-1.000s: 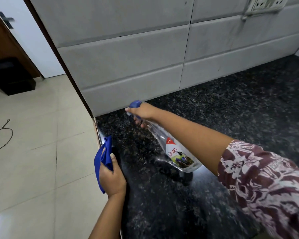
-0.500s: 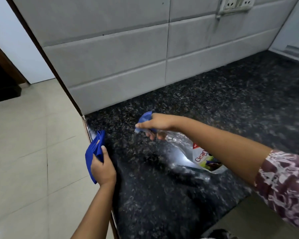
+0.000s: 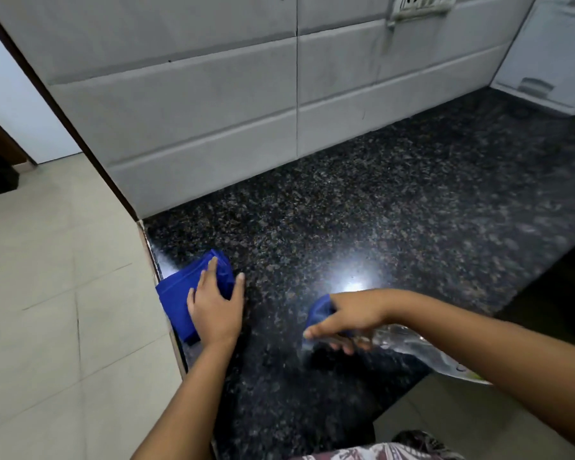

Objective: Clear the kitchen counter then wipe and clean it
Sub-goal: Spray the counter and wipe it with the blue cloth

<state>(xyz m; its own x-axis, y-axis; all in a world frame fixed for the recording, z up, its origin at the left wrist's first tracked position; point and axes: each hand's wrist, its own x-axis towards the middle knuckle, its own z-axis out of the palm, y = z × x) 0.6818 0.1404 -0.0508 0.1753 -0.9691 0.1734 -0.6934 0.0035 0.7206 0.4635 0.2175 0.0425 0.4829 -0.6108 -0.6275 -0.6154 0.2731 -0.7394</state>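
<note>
Left hand (image 3: pixel 214 308) flat, fingers spread on the blue cloth (image 3: pixel 180 298) at 9 o'clock; right hand (image 3: pixel 349 318) wrapped round the spray bottle (image 3: pixel 422 351) – cloth's overhanging the granite counter (image 3: pixel 379 210) edge, could slide off.

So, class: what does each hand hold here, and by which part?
The right hand grips the spray bottle at its blue trigger head. The left hand presses flat on the blue cloth, not gripping it.

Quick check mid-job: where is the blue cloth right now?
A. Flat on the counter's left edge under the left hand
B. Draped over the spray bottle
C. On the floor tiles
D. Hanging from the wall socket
A: the blue cloth lies on the black counter by its left edge, with the left hand pressed on it.
</note>
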